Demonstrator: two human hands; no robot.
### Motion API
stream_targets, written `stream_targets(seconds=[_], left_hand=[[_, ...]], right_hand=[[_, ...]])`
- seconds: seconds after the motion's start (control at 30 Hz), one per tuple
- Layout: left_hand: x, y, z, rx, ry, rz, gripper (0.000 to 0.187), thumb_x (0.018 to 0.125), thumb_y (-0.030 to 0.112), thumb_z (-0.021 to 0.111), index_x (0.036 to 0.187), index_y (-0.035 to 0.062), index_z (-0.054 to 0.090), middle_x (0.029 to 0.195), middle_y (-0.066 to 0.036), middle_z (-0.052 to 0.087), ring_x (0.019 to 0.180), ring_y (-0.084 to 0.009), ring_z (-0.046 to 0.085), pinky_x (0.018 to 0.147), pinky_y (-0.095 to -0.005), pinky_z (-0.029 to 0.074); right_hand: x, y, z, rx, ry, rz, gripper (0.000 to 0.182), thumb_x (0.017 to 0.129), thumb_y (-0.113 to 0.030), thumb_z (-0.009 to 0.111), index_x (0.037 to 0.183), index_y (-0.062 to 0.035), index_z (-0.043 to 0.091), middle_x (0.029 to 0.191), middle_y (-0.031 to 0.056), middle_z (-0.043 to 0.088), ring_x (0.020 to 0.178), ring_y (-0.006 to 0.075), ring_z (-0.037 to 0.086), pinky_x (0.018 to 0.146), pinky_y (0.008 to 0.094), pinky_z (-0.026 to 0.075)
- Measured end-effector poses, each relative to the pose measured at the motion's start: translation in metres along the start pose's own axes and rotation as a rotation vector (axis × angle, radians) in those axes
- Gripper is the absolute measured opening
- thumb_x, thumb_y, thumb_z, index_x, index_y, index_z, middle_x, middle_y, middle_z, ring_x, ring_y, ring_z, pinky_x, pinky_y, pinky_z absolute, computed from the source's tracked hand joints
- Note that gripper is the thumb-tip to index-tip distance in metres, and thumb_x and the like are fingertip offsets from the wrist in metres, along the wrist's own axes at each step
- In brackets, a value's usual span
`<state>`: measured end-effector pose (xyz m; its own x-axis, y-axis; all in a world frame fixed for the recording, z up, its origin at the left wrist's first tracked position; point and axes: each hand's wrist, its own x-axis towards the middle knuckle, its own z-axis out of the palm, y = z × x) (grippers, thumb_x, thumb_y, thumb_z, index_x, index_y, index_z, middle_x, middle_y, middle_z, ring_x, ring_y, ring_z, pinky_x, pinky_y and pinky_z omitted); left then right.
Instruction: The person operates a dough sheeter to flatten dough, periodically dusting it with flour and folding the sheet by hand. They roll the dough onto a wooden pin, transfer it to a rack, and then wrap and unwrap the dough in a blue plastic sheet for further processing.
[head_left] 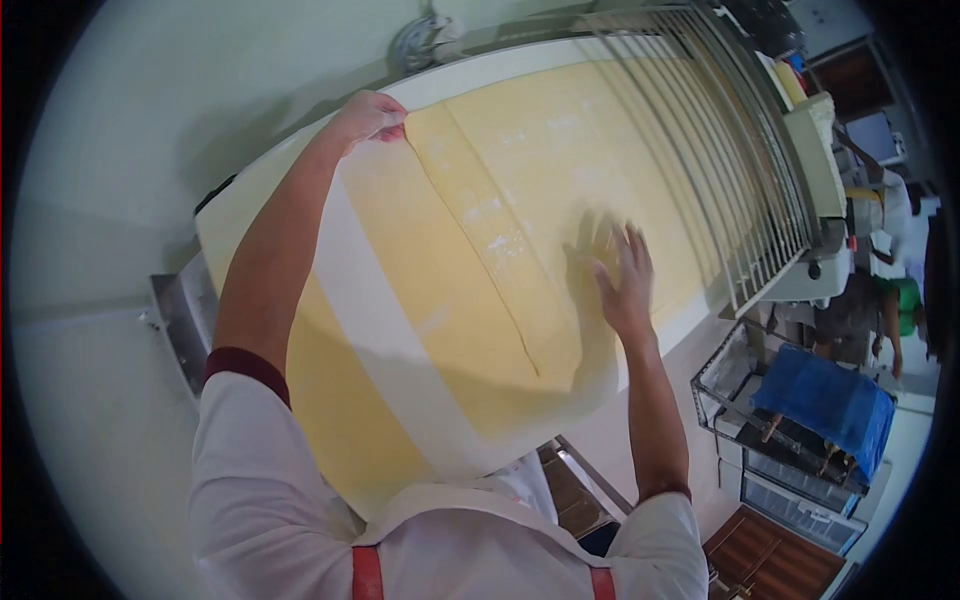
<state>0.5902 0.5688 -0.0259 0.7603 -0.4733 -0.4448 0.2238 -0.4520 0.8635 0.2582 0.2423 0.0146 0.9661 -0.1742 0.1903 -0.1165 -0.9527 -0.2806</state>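
A wide sheet of pale yellow dough (560,180) lies along a white belt (375,300), with light patches of flour on it. One end is folded over, and the fold's edge runs from the far side toward me. At the far end of this edge my left hand (372,120) pinches the dough's corner. My right hand (628,280) is held above the sheet with fingers spread, and its shadow falls on the dough beside it. A second piece of dough (340,390) is nearer to me, beyond a bare strip of belt.
A metal bar guard (725,170) stands over the right part of the belt. At right are a blue cloth (830,400) on a rack and a brown wooden door (772,560). Farther back, a person in green (905,305) and another in white (897,215) are present.
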Motion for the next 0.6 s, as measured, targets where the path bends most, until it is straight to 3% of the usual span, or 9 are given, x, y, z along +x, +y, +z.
stream_targets(seconds=[0.07,0.1,0.17,0.3,0.4,0.47,0.5,0.53,0.6], left_hand=[[0.016,0.009,0.057,0.379,0.397,0.433,0.044,0.084,0.019,0.064,0.125,0.0082,0.051,0.121,-0.012,0.056,0.110,-0.0256,0.054,0.090,-0.0411,0.045],[0.017,0.013,0.093,0.558,0.598,0.655,0.049,0.084,0.020,0.064,0.130,0.0100,0.047,0.127,-0.014,0.052,0.116,-0.0280,0.051,0.096,-0.0441,0.042],[0.004,0.037,0.179,0.749,0.363,0.834,0.058,0.087,0.030,0.058,0.139,0.0173,0.036,0.143,-0.014,0.036,0.133,-0.0295,0.033,0.109,-0.0494,0.024],[0.027,0.069,0.255,1.019,0.402,0.674,0.058,0.090,0.043,0.047,0.142,0.0201,0.034,0.148,-0.011,0.029,0.138,-0.0272,0.023,0.112,-0.0502,0.014],[0.058,0.087,0.271,1.052,0.436,0.613,0.058,0.091,0.046,0.044,0.142,0.0191,0.033,0.149,-0.011,0.028,0.139,-0.0273,0.023,0.112,-0.0500,0.012],[0.075,0.105,0.286,1.069,0.495,0.559,0.058,0.091,0.045,0.044,0.142,0.0181,0.034,0.149,-0.012,0.028,0.138,-0.0276,0.024,0.112,-0.0505,0.014],[0.089,0.107,0.292,1.074,0.552,0.560,0.059,0.091,0.045,0.044,0.141,0.0165,0.034,0.148,-0.013,0.029,0.137,-0.0285,0.025,0.111,-0.0510,0.016],[0.103,0.104,0.298,1.078,0.609,0.556,0.059,0.091,0.044,0.045,0.141,0.0149,0.034,0.147,-0.015,0.030,0.137,-0.0293,0.026,0.110,-0.0515,0.019],[0.110,0.111,0.312,0.931,0.740,0.553,0.056,0.089,0.032,0.053,0.137,0.0073,0.038,0.142,-0.018,0.037,0.132,-0.0331,0.032,0.107,-0.0480,0.027]], right_hand=[[0.041,0.015,0.040,-0.260,-0.090,0.005,0.068,0.093,-0.049,0.039,0.142,-0.0046,0.028,0.150,0.0206,0.019,0.139,0.0369,0.014,0.110,0.0554,0.011],[0.060,0.022,0.049,-0.200,-0.108,-0.046,0.073,0.091,-0.053,0.040,0.144,-0.0054,0.024,0.151,0.0196,0.015,0.140,0.0368,0.011,0.110,0.0572,0.008],[0.085,0.015,0.053,-0.202,-0.113,-0.148,0.072,0.091,-0.053,0.040,0.143,-0.0052,0.026,0.151,0.0193,0.017,0.141,0.0342,0.012,0.111,0.0555,0.008],[0.073,0.042,0.042,-0.191,-0.209,-0.288,0.073,0.093,-0.053,0.032,0.144,-0.0018,0.022,0.152,0.0182,0.014,0.141,0.0333,0.013,0.112,0.0526,0.009],[0.007,0.079,0.002,-0.089,-0.318,-0.403,0.071,0.093,-0.050,0.037,0.145,-0.0055,0.020,0.152,0.0180,0.014,0.141,0.0308,0.012,0.113,0.0513,0.009],[-0.053,0.119,-0.015,0.278,-0.403,-0.511,0.062,0.093,-0.043,0.044,0.143,-0.0086,0.030,0.151,0.0127,0.021,0.142,0.0277,0.010,0.114,0.0492,0.005],[-0.085,0.134,-0.035,0.282,-0.391,-0.655,0.055,0.093,-0.038,0.047,0.138,-0.0084,0.039,0.150,0.0114,0.025,0.142,0.0287,0.013,0.114,0.0499,0.008],[-0.112,0.146,-0.066,0.499,-0.434,-0.510,0.050,0.091,-0.034,0.052,0.135,-0.0113,0.042,0.149,0.0139,0.026,0.140,0.0299,0.020,0.114,0.0480,0.013],[-0.175,0.203,-0.087,0.665,-0.259,-0.300,0.040,0.090,-0.025,0.054,0.126,-0.0079,0.052,0.133,0.0173,0.048,0.128,0.0341,0.040,0.108,0.0468,0.028]])
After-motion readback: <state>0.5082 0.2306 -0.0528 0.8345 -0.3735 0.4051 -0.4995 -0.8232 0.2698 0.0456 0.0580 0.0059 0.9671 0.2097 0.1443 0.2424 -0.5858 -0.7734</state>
